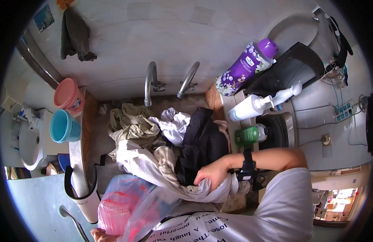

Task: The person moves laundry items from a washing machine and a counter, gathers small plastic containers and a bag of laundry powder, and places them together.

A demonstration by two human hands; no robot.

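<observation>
My right hand [214,173] is closed on a white garment [210,192] at the near side of a clothes heap in the sink. A black garment [202,139] lies just beyond that hand, with a khaki garment [132,121] and a pale lavender-white cloth [174,123] further left. At the lower edge my left hand [103,235] shows only in part, its fingers curled against a clear plastic bag [130,201]. Pink and blue items show through the bag, which presses against the clothes. My right wrist wears a black strap with a small device [247,169].
Two metal taps [149,84] rise behind the heap. Pink [68,96] and blue [64,126] buckets stand on the left ledge. On the right are a purple bottle [245,68], white pump bottle [249,108], green bottle [247,136] and washing machine [291,125]. A white basket [85,200] stands left.
</observation>
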